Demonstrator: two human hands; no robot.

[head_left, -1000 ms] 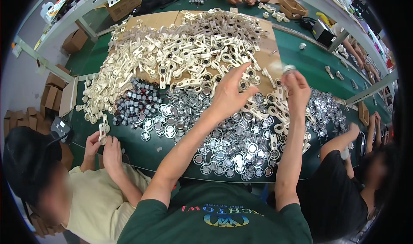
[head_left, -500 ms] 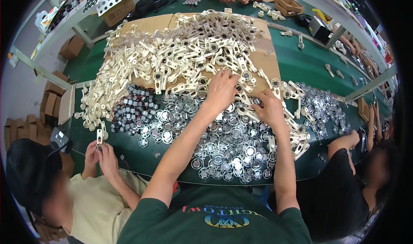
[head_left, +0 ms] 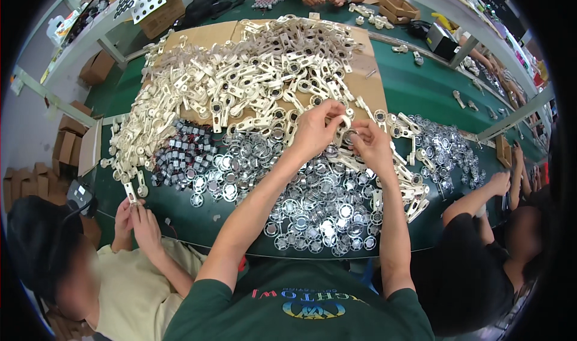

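My left hand (head_left: 315, 129) is closed, thumb and fingers pinching a cream plastic housing (head_left: 344, 123) with a rounded end. Close beside it, my right hand (head_left: 374, 147) is pinched at a small round part; its fingers hide most of that part, and I cannot tell whether it belongs to the same housing. Both hands are over the near edge of a big heap of cream housings (head_left: 240, 79), many with a round end and a slotted handle. Below my wrists spreads a pile of shiny silver ring-shaped discs (head_left: 318, 202).
Small dark motors (head_left: 183, 154) with wires are heaped left of the discs. Cardboard (head_left: 375, 79) lies under the housings on the green table (head_left: 421, 88). More clear and silver rings (head_left: 448, 151) lie at right. Co-workers sit at left, right and across; the left one's hands (head_left: 141, 221) hold a housing.
My hands have come closer together and now meet at a cream housing. My left hand has moved right and turned. The co-worker at right has moved an arm.
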